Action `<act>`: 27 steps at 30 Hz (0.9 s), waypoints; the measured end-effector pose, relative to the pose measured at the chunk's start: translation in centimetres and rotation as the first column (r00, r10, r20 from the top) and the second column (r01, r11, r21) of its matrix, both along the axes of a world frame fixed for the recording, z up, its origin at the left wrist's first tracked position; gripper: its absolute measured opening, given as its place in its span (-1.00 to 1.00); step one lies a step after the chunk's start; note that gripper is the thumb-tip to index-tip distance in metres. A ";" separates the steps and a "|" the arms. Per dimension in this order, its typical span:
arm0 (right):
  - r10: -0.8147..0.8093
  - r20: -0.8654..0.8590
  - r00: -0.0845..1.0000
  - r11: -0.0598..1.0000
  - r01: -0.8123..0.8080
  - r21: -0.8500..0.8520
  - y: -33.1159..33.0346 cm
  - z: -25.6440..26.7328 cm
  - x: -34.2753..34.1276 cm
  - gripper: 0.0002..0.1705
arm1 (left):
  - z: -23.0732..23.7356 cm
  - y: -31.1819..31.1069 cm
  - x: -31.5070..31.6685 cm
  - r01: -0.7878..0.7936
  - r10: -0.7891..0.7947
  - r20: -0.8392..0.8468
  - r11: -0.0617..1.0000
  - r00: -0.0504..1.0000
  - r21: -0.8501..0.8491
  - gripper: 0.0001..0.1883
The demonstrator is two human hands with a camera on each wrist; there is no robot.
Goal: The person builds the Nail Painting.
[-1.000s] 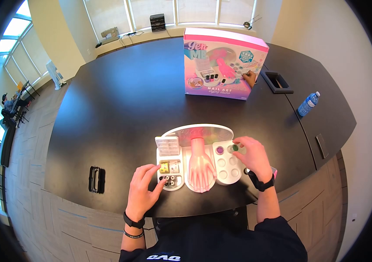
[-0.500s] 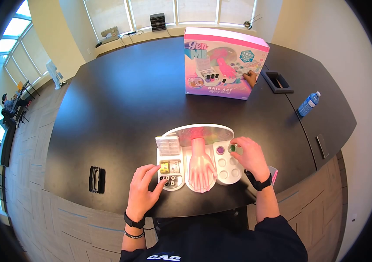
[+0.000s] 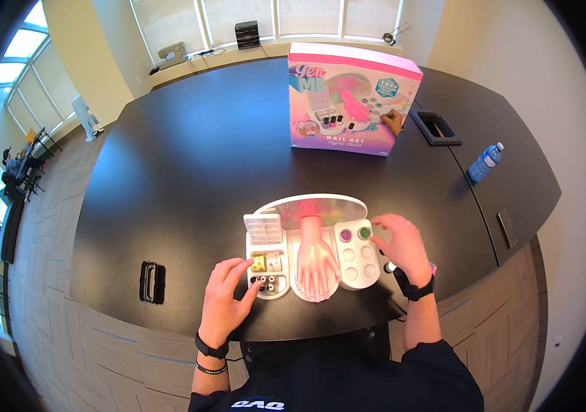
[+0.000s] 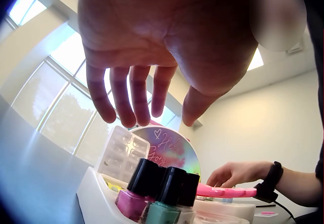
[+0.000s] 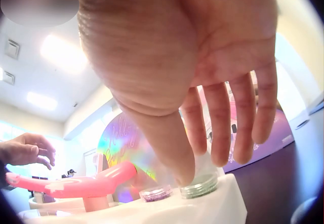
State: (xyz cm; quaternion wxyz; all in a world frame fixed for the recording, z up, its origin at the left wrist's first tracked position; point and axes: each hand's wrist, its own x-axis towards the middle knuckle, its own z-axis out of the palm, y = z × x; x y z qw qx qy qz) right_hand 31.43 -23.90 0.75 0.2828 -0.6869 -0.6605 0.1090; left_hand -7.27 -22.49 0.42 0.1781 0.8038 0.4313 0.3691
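A white nail art station (image 3: 276, 246) stands before me, with a pink model hand (image 3: 316, 257) at its middle. In the right-hand tray, a green glitter pot (image 3: 364, 233) sits in a top well beside a purple glitter pot (image 3: 346, 235). Right beside the green pot is my right hand (image 3: 404, 247), its fingers straight; the thumb overlaps the pot's edge in the right wrist view. My left hand (image 3: 226, 295) hovers at the left tray with relaxed fingers and nothing in them. Below it are black-capped nail polish bottles (image 4: 162, 211), pink and green among them.
A printed toy box (image 3: 355, 103) stands farther back, near a water bottle (image 3: 487, 163) on the right. At the left lies a black frame-like object (image 3: 149, 282). A mirrored backdrop (image 3: 279, 211) rises behind the model hand. Small packets (image 3: 266, 262) lie in the left tray.
My right hand has let go of the green pot and drawn back slightly to the right; the pot now shows uncovered in its well. The left hand has stayed put.
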 end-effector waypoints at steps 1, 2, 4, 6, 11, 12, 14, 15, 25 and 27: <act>-0.002 0.000 1.000 1.000 0.002 0.001 -0.1 0.0 0.3 -0.62 | 0.0 0.0 0.0 -0.001 0.001 -0.002 1.000 1.000 -0.002 -0.50; -0.031 0.003 1.000 0.999 0.031 -0.028 -0.3 0.0 0.6 -0.62 | -0.1 0.1 0.0 -0.002 0.002 -0.003 1.000 1.000 -0.004 -0.50; -0.059 0.007 0.998 0.997 0.060 -0.058 -0.7 -0.1 1.3 -0.63 | -0.1 0.1 0.0 0.000 0.000 0.000 1.000 1.000 0.002 -0.50; -0.075 0.072 0.995 0.990 0.083 -0.113 -1.2 -0.6 2.1 -0.61 | -0.1 0.1 0.1 0.002 -0.002 0.004 1.000 1.000 0.004 -0.50; -0.092 0.135 0.987 0.968 0.120 -0.222 -1.9 -1.9 3.3 -0.59 | -0.1 0.2 0.3 0.000 -0.001 0.008 0.999 1.000 0.054 -0.51; -0.099 0.139 0.985 0.959 0.132 -0.252 -1.9 -2.1 3.4 -0.59 | -0.1 0.3 0.4 0.000 0.000 0.008 0.999 1.000 0.055 -0.51; -0.103 0.137 0.985 0.958 0.136 -0.254 -2.0 -2.3 3.5 -0.59 | -0.1 0.3 0.4 0.005 -0.006 0.009 0.998 1.000 0.062 -0.51; -0.108 0.134 0.985 0.956 0.140 -0.256 -2.0 -2.5 3.5 -0.58 | -0.1 0.3 0.4 0.004 -0.005 0.009 0.998 1.000 0.060 -0.51; -0.092 0.122 0.988 0.958 0.121 -0.259 -2.0 -2.9 3.5 -0.62 | -0.1 0.2 0.5 0.008 -0.008 0.000 1.000 1.000 0.016 -0.50; -0.093 0.129 0.987 0.956 0.124 -0.266 -2.0 -2.7 3.3 -0.63 | 0.0 0.1 0.4 0.008 -0.008 0.001 1.000 1.000 0.017 -0.50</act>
